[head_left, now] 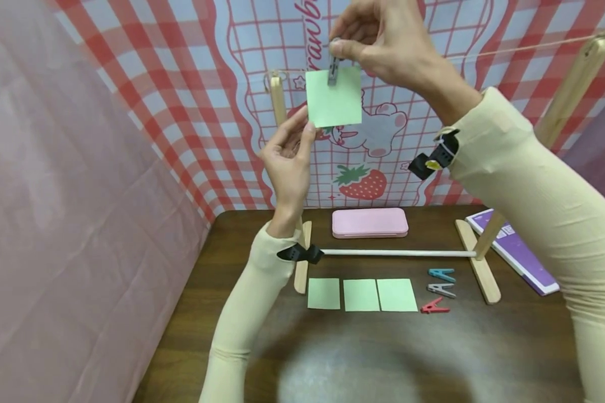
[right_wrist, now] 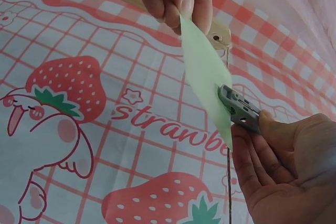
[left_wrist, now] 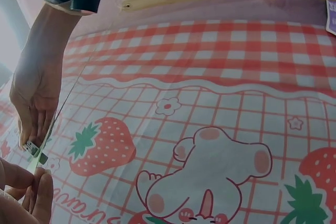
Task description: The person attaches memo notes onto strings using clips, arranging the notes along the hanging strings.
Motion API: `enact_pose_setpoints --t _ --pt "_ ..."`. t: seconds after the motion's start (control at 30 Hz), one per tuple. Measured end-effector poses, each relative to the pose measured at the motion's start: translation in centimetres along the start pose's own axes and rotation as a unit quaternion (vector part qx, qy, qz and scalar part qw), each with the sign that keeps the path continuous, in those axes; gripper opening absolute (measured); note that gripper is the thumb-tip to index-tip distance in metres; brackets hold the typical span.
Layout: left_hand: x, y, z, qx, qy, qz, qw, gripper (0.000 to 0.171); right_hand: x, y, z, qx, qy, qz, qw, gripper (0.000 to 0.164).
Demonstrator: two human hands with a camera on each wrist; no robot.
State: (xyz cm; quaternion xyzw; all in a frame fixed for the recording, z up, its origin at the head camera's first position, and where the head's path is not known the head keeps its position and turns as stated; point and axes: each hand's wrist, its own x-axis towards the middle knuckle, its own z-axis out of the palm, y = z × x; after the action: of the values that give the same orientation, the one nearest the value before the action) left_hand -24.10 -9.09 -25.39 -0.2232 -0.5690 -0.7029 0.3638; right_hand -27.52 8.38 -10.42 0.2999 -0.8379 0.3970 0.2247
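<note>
A square green paper note (head_left: pixel 334 103) hangs at the string, with a grey clothespin (head_left: pixel 333 71) over its top edge. My right hand (head_left: pixel 390 47) pinches the clothespin's handle end between thumb and fingers. At the note's lower left corner, my left hand (head_left: pixel 289 159) pinches the paper. Seen from the right wrist, the clothespin (right_wrist: pixel 240 109) bites the note (right_wrist: pixel 207 77) close to the string (right_wrist: pixel 229 182); whether the string lies inside its jaws I cannot tell. The left wrist view shows the note almost edge-on.
Three green notes (head_left: pixel 361 295) lie in a row on the dark table (head_left: pixel 383 347). Right of them are blue (head_left: pixel 441 274), grey (head_left: pixel 441 289) and red (head_left: pixel 435 306) clothespins. A wooden stand with a white bar (head_left: pixel 398 253), a pink case (head_left: pixel 370 223) and a purple box (head_left: pixel 521 254) are behind.
</note>
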Motion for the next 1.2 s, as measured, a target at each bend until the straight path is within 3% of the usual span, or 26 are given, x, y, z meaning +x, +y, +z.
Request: enact_pose_setpoints --t 0.57,0.97,1.2 --pt "-0.2 0.0 0.5 0.002 0.021 -0.017 0.9996 0.031 -0.3 0.2 0.5 -0.049 -0.047 0.002 0.998 0.033" --pt "-0.6 0.1 0.3 0.01 0.025 -0.023 0.9994 0.031 -0.7 0.3 0.2 -0.051 -0.048 0.001 0.998 0.049" --pt "-0.9 -0.1 0.0 0.02 0.025 -0.027 0.9991 0.032 -1.5 0.5 -0.9 -0.063 -0.026 -0.001 0.998 0.045"
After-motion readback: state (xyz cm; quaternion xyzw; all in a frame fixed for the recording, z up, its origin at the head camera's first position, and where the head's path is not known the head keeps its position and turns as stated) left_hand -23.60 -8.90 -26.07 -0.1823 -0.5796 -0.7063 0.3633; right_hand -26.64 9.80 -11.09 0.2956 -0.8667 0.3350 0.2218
